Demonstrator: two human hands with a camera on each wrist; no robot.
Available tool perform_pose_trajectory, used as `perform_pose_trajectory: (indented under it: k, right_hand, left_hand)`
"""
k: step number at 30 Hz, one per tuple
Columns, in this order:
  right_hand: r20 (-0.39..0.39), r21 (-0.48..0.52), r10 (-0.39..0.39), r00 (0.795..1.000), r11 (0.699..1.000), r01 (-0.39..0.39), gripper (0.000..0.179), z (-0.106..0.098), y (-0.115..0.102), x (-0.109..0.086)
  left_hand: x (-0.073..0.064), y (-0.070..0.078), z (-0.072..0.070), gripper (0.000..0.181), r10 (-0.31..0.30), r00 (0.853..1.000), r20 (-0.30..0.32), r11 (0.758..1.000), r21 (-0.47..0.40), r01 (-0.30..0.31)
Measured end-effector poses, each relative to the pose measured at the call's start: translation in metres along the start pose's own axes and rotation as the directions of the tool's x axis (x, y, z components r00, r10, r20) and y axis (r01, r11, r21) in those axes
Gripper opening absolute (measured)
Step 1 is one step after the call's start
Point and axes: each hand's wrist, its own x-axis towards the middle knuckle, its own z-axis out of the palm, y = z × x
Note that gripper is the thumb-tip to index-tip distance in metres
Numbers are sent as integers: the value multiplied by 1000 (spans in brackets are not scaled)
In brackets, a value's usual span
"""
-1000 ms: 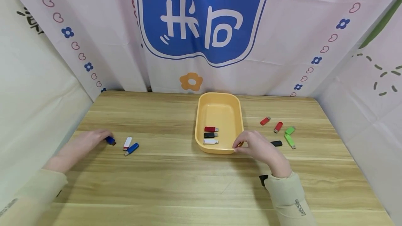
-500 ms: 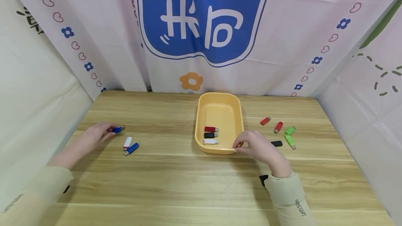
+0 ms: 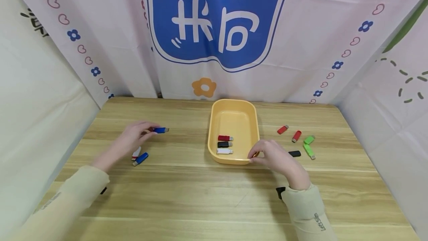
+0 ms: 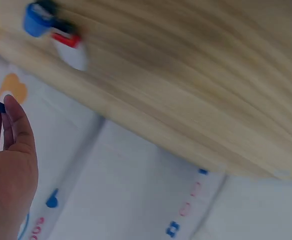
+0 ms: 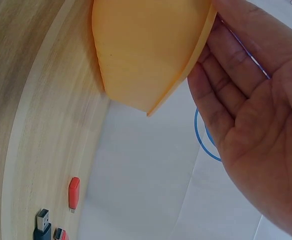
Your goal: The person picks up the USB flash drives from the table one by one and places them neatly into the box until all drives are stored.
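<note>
My left hand [image 3: 137, 134] pinches a blue USB flash drive [image 3: 161, 130] by one end, above the table left of the yellow tray [image 3: 234, 161]. Its metal plug points right; in the left wrist view only a bit of the blue drive shows between the fingertips. My right hand [image 3: 275, 159] grips the tray's near right corner, thumb outside and fingers over the rim. From the right wrist, the tray [image 5: 151, 50] appears side-on against that hand [image 5: 256, 95]. Inside the tray, a red drive [image 3: 224, 138], a black drive [image 3: 223, 144] and a white drive [image 3: 224, 151] lie in a column, plugs to the right.
Beneath the left forearm lie a white-and-red drive [image 3: 136, 153], partly covered, and a blue drive [image 3: 140, 158]. Right of the tray are red drives [image 3: 296, 136], a black drive [image 3: 294, 153] and green drives [image 3: 308, 149]. A printed curtain [image 3: 180, 81] hangs behind the wooden table [image 3: 207, 203].
My left hand has lifted the blue flash drive from the left side and carried it rightward and slightly farther back, turning its plug to the right. My right hand keeps still on the tray.
</note>
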Motion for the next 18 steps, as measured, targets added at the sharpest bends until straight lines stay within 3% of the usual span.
perform_pose_trajectory:
  k: [4,10,18]
  right_hand:
    - [0,-6,-8,1000,1000,8,4,0,0,0]
    - [1,-2,-8,1000,1000,8,4,0,0,0]
    - [2,-1,-4,1000,1000,4,4,0,-1,-1]
  left_hand:
    - [17,22,12,28,-19,1000,4,997,-80,19]
    - [38,58,25,28,-5,1000,-12,996,-94,4]
    - [58,85,46,23,86,994,-63,994,-68,-90]
